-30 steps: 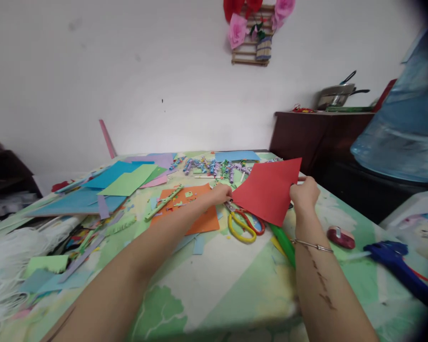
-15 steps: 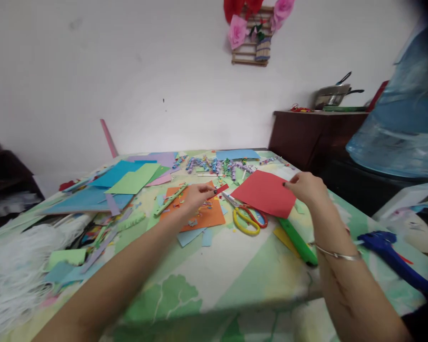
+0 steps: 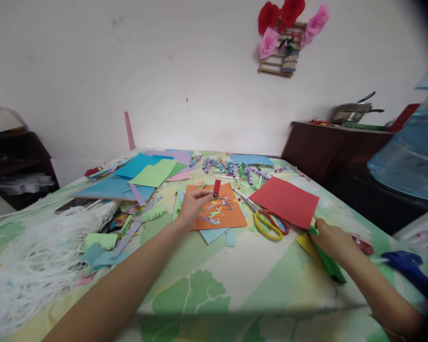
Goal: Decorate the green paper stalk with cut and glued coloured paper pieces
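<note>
My left hand [image 3: 194,205] pinches a small red paper strip [image 3: 217,187] and holds it upright above an orange sheet [image 3: 219,213] strewn with paper scraps. My right hand [image 3: 333,241] is lower right, its fingers closed around a green stick-like tool [image 3: 327,261] lying on the table. A red paper sheet [image 3: 285,200] lies flat on the table just beyond that hand, released. Yellow-and-red scissors [image 3: 269,223] lie between the orange and red sheets.
Blue, green and purple sheets [image 3: 139,175] are piled at the far left, curled paper bits [image 3: 231,167] at the back. White string [image 3: 32,261] covers the near left. A blue glue gun [image 3: 406,266] and small red object [image 3: 364,244] lie right. A large water bottle [image 3: 410,152] stands right.
The red sheet went from both hands down onto the table. My left hand came away holding a small red strip. My right hand dropped to the green tool.
</note>
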A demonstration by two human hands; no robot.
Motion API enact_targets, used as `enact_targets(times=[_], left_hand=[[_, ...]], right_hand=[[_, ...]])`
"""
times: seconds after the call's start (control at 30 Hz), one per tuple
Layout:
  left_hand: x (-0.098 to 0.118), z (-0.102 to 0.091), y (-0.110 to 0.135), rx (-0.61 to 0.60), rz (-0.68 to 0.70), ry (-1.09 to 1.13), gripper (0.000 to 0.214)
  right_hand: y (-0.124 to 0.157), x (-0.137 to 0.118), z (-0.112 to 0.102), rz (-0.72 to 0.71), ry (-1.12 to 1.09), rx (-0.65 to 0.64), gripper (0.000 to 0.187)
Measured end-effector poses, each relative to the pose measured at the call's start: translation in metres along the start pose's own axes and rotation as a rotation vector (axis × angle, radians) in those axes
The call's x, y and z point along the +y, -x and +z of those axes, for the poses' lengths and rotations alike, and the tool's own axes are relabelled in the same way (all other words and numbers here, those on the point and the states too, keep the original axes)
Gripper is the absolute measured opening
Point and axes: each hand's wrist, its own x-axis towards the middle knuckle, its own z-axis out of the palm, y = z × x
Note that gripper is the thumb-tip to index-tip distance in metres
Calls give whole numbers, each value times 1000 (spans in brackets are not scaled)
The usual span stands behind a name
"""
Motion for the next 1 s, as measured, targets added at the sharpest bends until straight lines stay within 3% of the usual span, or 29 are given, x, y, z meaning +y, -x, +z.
enact_targets(times=[0.1, 0.17, 0.3, 0.4, 0.53, 0.77, 0.87, 1.0], left_hand=[[1, 0, 2, -18, 56, 30, 22], [1, 1, 4, -27, 82, 28, 21], [2, 4, 7, -47, 153, -31, 20], [2, 7, 9, -59, 201, -96, 23], [-2, 12, 14, -100, 193, -177, 24], [-10, 21, 22, -183, 204, -271, 18], [-10, 21, 24, -252, 116, -104, 29], [-8, 20, 27, -357, -35, 101, 28]], right_hand=[[2, -28, -21, -65, -145, 149, 23], [7, -64, -35, -228, -493, 201, 17], [14, -148, -48, -666, -1311, -53, 27], [11, -186, -41, -685, -1630, -211, 30], [8, -193, -24, -567, -1801, -260, 25], [7, -183, -10, -536, -1808, -222, 19], [4, -179, -9, -558, -1876, -280, 17], [2, -173, -12, -669, -1935, -466, 14]])
